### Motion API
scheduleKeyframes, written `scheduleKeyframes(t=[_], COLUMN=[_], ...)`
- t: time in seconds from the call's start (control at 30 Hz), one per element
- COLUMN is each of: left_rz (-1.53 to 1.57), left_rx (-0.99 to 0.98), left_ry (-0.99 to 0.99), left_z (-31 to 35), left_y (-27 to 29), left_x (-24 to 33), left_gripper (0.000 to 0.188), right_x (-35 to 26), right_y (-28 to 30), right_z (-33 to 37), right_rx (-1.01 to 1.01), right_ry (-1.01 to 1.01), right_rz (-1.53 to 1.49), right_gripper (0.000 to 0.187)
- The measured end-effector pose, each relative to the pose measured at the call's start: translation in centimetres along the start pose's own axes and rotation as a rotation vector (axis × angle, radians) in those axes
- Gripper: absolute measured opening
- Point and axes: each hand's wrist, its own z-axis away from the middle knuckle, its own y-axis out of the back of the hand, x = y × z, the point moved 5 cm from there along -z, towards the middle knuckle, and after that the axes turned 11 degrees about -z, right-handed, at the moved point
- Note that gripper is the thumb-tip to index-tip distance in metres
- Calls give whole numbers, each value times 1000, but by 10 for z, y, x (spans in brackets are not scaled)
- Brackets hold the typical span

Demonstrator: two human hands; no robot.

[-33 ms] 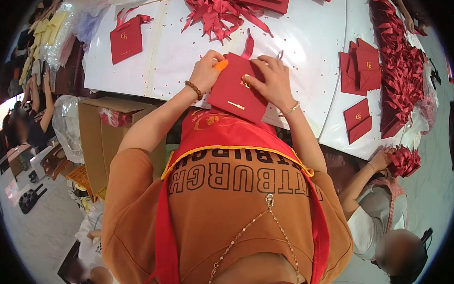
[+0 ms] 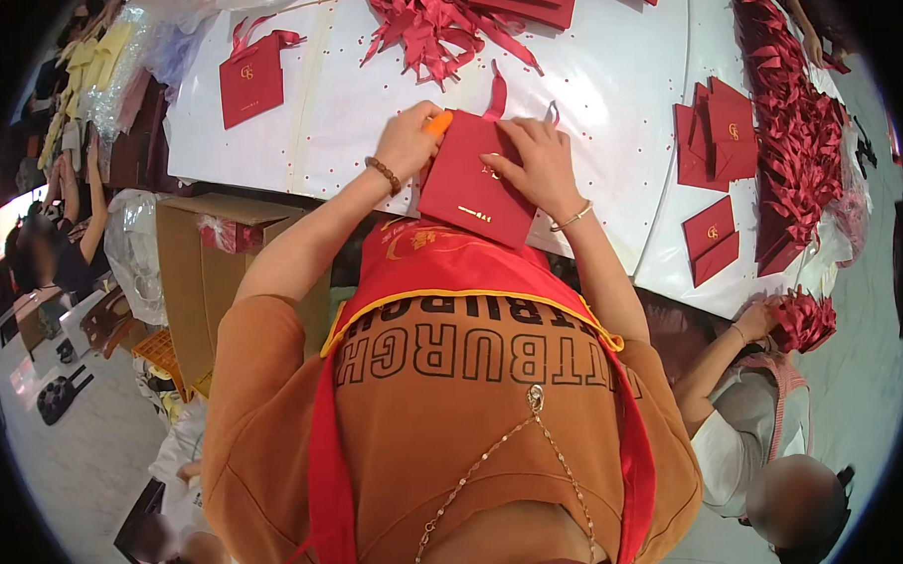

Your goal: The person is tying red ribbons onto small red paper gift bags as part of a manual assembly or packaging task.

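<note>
A dark red paper gift bag (image 2: 465, 194) lies flat at the table's near edge, its lower part reaching over my red apron. My left hand (image 2: 408, 144) grips its upper left edge, with an orange finger cover (image 2: 438, 123) on one digit and the other fingertips hidden. At the upper right side, my right hand (image 2: 541, 167) holds the bag, thumb on its front and fingers curled over the edge. A red ribbon (image 2: 498, 91) sticks up from the bag's top.
Loose red ribbons (image 2: 428, 24) and more red bags (image 2: 531, 1) lie beyond my hands. One bag (image 2: 252, 87) sits left; several bags (image 2: 717, 133) and a long ribbon-topped row (image 2: 794, 121) are right. A co-worker's hand (image 2: 757, 321) holds red ribbons. A cardboard box (image 2: 198, 281) stands left.
The bag has turned and shifted slightly to the right in my hands. My left hand has moved a little left and down its edge.
</note>
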Motion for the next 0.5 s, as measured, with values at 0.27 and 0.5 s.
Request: scheduleKeyframes(t=[0.27,0.5], left_rz=[-794,-715], left_rx=[408,582], left_ry=[-768,-805], left_z=[-66,-37], left_y=[25,47], left_x=[4,-3], left_gripper=[17,9], right_x=[-7,0], right_y=[-15,-16], right_z=[-1,-1], right_rx=[-173,-130], right_ry=[-84,-106], right_rz=[75,-69], right_gripper=[48,48])
